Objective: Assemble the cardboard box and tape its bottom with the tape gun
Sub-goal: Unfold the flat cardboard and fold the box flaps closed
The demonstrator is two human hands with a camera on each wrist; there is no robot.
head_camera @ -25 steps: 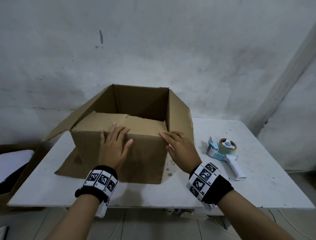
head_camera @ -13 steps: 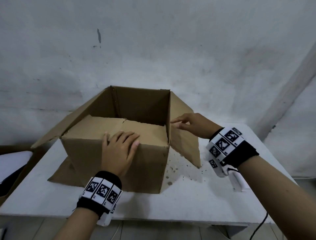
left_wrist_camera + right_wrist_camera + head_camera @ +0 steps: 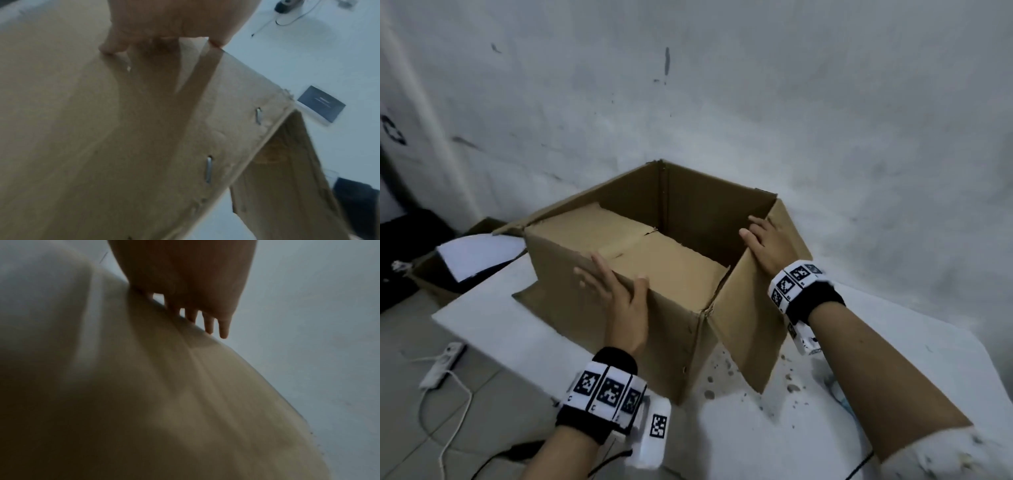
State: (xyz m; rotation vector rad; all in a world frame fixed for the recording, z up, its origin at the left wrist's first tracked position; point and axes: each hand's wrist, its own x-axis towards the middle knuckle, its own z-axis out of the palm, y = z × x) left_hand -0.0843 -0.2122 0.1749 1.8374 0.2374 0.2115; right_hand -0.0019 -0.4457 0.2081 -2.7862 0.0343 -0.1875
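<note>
The brown cardboard box [image 3: 571, 267] stands on the white table [image 3: 739, 428], one corner toward me. One flap [image 3: 671, 274] is folded inward across its top; the far half gapes open. My left hand [image 3: 616, 291] lies flat on the near wall, thumb over the top edge onto that flap. My right hand [image 3: 767, 243] rests with straight fingers [image 3: 224, 327] on the upper edge of the right flap [image 3: 750, 325], which hangs outward. The left wrist view shows the staples [image 3: 208, 168] along the box corner. The tape gun is hidden behind my right forearm.
Another flap [image 3: 530, 298] lies flat on the table at the left. On the floor at the left are an open carton holding white paper [image 3: 479, 253] and a power strip with cable [image 3: 441, 363]. Brown crumbs [image 3: 722, 373] dot the table. The wall is close behind.
My right hand went from the box's front edge to the right flap and now rests on its top. The box has turned so a corner faces me. The tape gun dropped out of sight.
</note>
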